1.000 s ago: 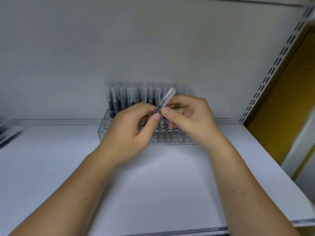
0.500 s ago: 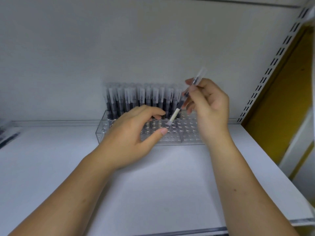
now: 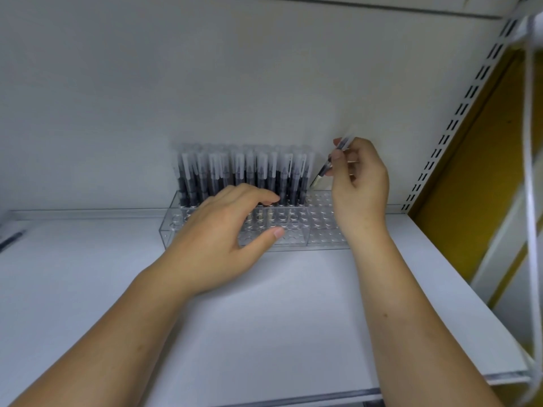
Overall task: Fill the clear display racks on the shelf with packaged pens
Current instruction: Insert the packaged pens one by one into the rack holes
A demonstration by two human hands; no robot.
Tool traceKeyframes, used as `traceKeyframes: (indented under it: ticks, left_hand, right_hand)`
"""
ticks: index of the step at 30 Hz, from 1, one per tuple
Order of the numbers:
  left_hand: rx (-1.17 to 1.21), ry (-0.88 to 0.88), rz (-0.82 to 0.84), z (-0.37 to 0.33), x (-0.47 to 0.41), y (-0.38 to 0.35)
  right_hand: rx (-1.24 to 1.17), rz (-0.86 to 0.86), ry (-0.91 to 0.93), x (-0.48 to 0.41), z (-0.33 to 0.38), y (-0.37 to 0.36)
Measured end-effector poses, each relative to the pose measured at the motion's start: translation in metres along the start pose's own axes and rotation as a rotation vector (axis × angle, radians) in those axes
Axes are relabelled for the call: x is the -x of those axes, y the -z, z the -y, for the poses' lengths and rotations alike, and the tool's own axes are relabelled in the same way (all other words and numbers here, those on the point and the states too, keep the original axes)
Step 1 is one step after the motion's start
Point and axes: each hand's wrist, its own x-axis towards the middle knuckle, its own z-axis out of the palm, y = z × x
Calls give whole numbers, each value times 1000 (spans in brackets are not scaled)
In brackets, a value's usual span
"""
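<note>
Your right hand [image 3: 358,183] pinched a packaged pen [image 3: 322,171] between thumb and fingertips. The pen was tilted, its pale lower end pointing down to the back holes of the clear display rack [image 3: 320,239], just left of that hand. Your left hand [image 3: 223,230] held nothing, its fingers loosely spread over the front of the rack; I could not tell whether it touched. Behind your left hand, rows of packaged pens [image 3: 244,174] stood upright in the rack. The rack sat on the white shelf [image 3: 264,304] beyond both wrists.
</note>
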Motion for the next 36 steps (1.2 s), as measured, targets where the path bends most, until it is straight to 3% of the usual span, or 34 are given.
traceKeyframes:
  ticks: [14, 28, 36]
  left_hand:
    - [10, 5, -4, -1, -2, -2]
    - [12, -1, -23, 2, -2, -3]
    - [0, 8, -58, 3, -1, 0]
  right_hand:
    - [250, 200, 14, -3, -10, -10]
    - [353, 232, -141, -2, -11, -3]
    - [253, 100, -3, 6, 0, 1]
